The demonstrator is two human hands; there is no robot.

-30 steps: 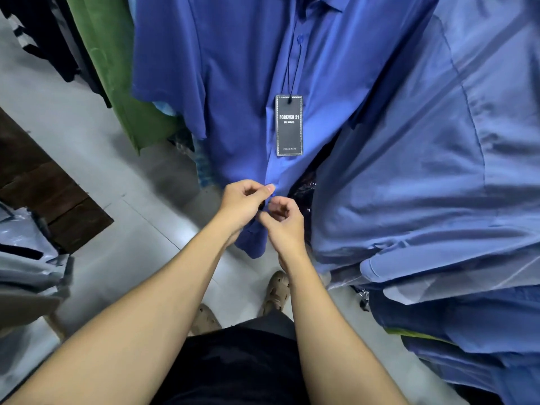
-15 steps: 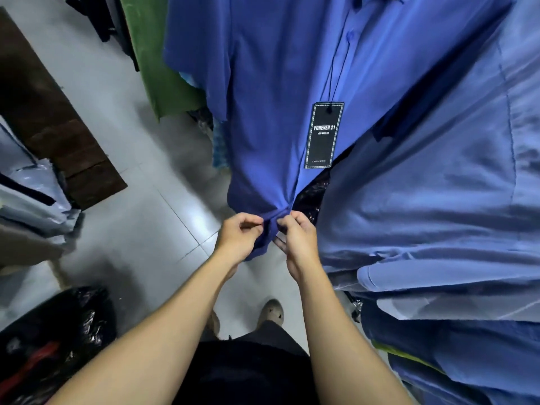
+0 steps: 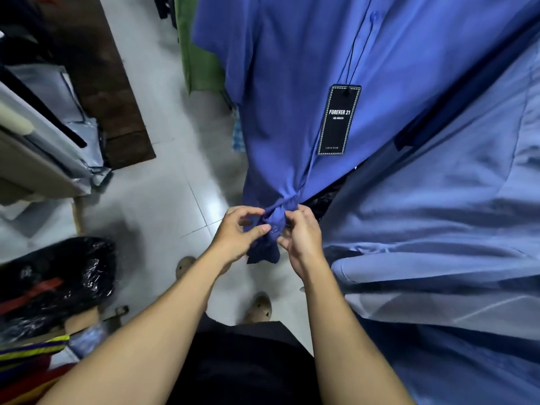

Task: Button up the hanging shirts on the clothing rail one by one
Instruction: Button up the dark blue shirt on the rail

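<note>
Both bare forearms are extending forward and converging. The left hand (image 3: pixel 238 233) is pinching the bunched lower front of the royal-blue fabric shirt (image 3: pixel 280 112) between thumb and curled fingers. The right hand (image 3: pixel 304 238) is gripping the same fold, fingers curled, just beside the left.

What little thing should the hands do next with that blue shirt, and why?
Probably ease the button near the hem through its hole. The left hand and right hand both pinch the bunched lower front of the royal-blue hanging shirt, below the black rectangular paper tag, so the two edges meet there. The button itself is hidden by fabric and fingers.
</note>
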